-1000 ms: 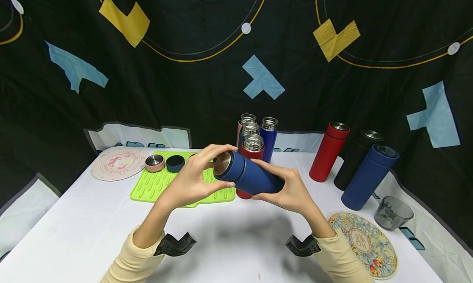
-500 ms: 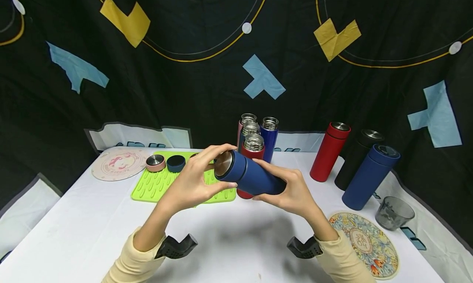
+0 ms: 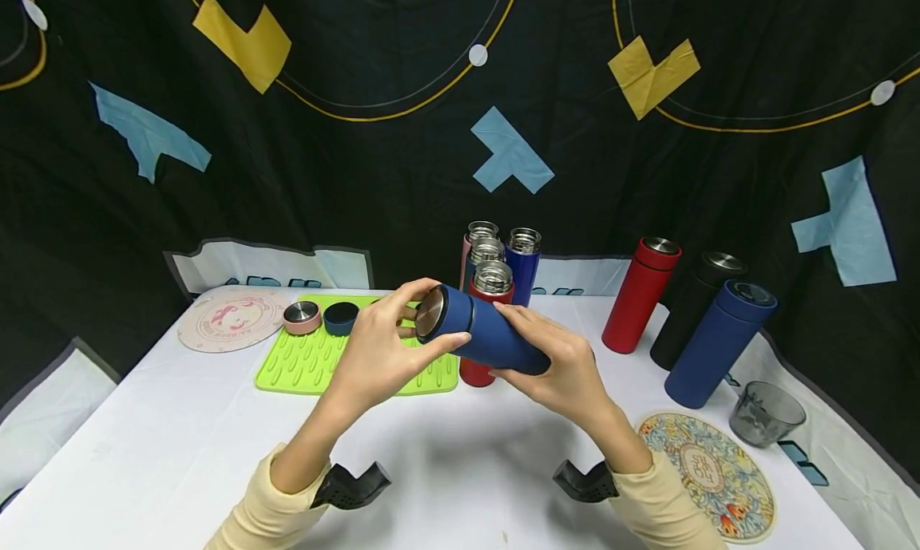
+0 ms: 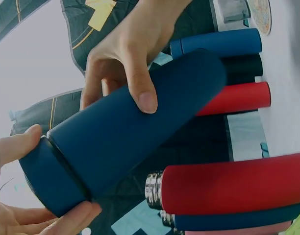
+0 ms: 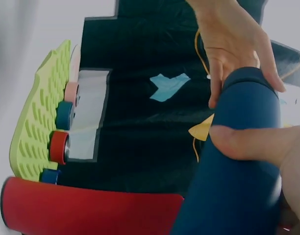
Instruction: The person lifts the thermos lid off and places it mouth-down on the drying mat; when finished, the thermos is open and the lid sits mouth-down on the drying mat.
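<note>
A dark blue insulated bottle (image 3: 506, 342) is held tilted in the air over the table, its lid end towards the left. My left hand (image 3: 374, 346) grips the lid (image 3: 454, 314), thumb on the near side and fingers over the far side. My right hand (image 3: 568, 366) holds the bottle's body near its base. A dark ring shows between lid and body in the left wrist view. Just behind stands a red bottle (image 3: 477, 372) without a lid, its steel neck bare, with several more lidless bottles around it.
Loose lids, among them a pink lid (image 3: 301, 317), lie on a green mat (image 3: 295, 366). At right stand capped red (image 3: 640, 298), black (image 3: 693, 314) and blue (image 3: 719, 346) bottles. A glass cup (image 3: 765, 414) and patterned round mat (image 3: 707, 474) are nearer.
My left hand's fingers have shifted around the lid, and its thumb has moved slightly up and right. The bottle has shifted slightly; my right hand still holds its body.
</note>
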A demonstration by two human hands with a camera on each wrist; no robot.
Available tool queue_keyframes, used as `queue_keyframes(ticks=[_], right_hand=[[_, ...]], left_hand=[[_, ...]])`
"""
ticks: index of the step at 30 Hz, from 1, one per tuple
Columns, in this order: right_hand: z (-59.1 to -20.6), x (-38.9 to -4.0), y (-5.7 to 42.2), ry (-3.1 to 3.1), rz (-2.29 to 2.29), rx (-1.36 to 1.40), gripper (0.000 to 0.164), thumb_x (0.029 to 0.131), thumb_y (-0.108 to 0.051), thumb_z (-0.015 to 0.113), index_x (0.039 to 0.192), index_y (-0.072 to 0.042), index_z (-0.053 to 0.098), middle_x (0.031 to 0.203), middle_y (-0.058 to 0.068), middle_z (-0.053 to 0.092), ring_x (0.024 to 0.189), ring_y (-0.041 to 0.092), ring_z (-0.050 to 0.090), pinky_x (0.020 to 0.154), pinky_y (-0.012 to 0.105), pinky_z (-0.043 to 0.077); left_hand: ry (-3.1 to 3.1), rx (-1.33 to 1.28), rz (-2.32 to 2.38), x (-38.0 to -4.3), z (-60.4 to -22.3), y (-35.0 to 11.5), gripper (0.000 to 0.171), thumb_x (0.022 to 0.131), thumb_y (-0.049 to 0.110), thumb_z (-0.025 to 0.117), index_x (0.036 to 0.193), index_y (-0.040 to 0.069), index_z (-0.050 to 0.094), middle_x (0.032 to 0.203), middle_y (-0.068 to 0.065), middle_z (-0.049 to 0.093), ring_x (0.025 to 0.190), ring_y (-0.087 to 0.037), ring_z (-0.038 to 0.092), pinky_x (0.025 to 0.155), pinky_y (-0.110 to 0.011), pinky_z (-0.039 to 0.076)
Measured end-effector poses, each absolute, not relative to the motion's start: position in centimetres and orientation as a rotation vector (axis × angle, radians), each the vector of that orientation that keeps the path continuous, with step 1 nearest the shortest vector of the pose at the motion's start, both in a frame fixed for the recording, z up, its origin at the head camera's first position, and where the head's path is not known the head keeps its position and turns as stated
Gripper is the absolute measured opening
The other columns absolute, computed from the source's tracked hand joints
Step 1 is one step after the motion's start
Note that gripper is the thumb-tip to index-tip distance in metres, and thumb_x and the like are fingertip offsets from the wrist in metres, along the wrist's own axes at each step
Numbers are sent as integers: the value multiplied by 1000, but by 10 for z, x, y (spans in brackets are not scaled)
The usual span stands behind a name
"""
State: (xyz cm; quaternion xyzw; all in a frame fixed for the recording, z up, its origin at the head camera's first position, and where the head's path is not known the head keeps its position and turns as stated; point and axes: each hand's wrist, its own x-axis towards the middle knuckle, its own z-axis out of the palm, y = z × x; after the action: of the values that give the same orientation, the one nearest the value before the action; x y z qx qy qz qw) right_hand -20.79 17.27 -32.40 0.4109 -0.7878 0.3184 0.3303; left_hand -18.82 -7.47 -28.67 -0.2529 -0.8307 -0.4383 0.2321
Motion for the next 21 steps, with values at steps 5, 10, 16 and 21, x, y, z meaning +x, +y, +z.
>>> queue_keyframes(ticks=[5, 10, 16, 21], right_hand=[[-323, -206, 172, -2080, 803, 1080, 80, 64, -12, 91, 136, -10, 56, 130, 11, 60, 116, 31, 59, 94, 49, 48], [-322, -208, 176, -2198, 947, 1155, 80, 66, -20, 91, 137, -14, 55, 130, 5, 61, 113, 25, 60, 92, 43, 51], [-318, -205, 182, -2297, 1104, 1149, 78, 67, -28, 90, 137, -19, 56, 125, 3, 63, 104, 23, 63, 86, 40, 54], [-315, -203, 179, -2254, 1056, 1157, 78, 67, -24, 90, 137, -15, 56, 127, 5, 62, 107, 25, 63, 88, 43, 53]], left_hand=[[-2366, -716, -1201, -189, -284, -79, 68, 75, 38, 83, 129, 11, 52, 118, -8, 62, 94, -24, 66, 76, -36, 58], [-2322, -1030, -1183, -193, -281, -89, 68, 73, 31, 86, 132, 17, 54, 128, 0, 57, 111, -20, 57, 83, -36, 55], [-2207, -1260, -1201, -195, -278, -96, 68, 70, 22, 88, 131, 18, 57, 131, 3, 55, 116, -16, 54, 86, -34, 54], [-2203, -1162, -1198, -193, -280, -94, 67, 69, 24, 89, 129, 18, 59, 127, 4, 58, 113, -16, 56, 84, -31, 55]])
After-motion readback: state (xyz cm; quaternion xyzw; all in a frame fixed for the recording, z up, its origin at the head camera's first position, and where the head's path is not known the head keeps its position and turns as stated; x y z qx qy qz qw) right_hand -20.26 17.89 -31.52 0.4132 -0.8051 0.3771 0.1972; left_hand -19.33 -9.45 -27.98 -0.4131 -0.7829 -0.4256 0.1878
